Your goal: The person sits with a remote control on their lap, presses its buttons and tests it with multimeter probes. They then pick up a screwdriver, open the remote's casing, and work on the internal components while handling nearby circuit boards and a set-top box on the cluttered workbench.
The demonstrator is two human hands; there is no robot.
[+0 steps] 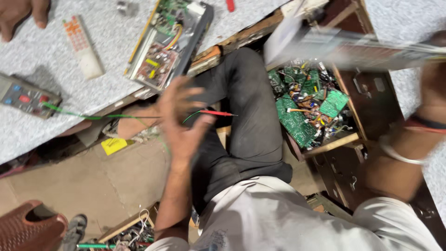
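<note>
Left hand [182, 120] pinching red probe [217, 113]; multimeter [25, 96] far left.

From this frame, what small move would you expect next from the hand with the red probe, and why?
Probably the left hand carries the red probe up to the opened circuit board on the speckled table. The probe's green lead already runs to the meter lying there, and the hand is mid-air, blurred. The right hand holds a blurred flat unit over the open drawer.
</note>
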